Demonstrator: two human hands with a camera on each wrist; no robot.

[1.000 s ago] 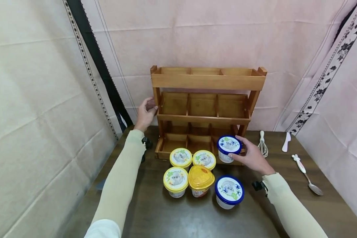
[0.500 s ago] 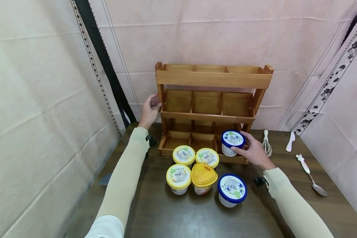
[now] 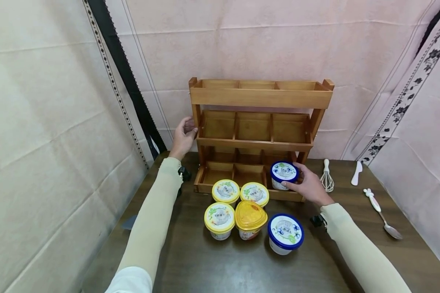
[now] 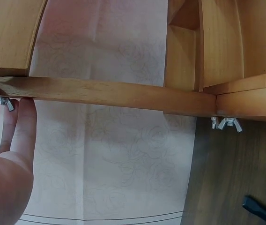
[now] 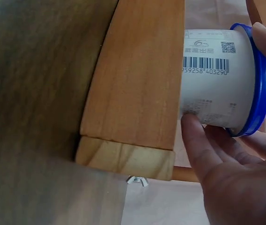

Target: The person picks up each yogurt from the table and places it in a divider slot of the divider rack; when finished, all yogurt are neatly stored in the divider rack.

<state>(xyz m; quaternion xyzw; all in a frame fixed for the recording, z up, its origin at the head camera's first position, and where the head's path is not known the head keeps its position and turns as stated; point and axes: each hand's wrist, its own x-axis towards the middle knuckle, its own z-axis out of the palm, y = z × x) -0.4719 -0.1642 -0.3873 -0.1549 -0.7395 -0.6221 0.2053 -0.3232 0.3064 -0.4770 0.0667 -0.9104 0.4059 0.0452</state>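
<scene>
A dark brown wooden table (image 3: 234, 272) spans the lower half of the head view. Standing on it, at centre, is a three-tier honey-brown wooden shelf (image 3: 260, 98). The left hand (image 3: 183, 138), left of centre, holds the shelf's side upright between thumb and fingers. The right hand (image 3: 309, 187), right of centre, holds a round white tub with a blue lid (image 3: 284, 172), its fingers curved around the side, at the bottom tier's right compartment. Whether the tub touches the compartment floor cannot be told. Below, a second blue-lidded white tub (image 3: 286, 232) stands to the right of four yellow-lidded cups (image 3: 220, 217). Only the right wrist view shows a black printed barcode (image 5: 205, 64) on the held tub; only the left wrist view shows a silver metal wing nut (image 4: 2, 103) among the left fingertips.
</scene>
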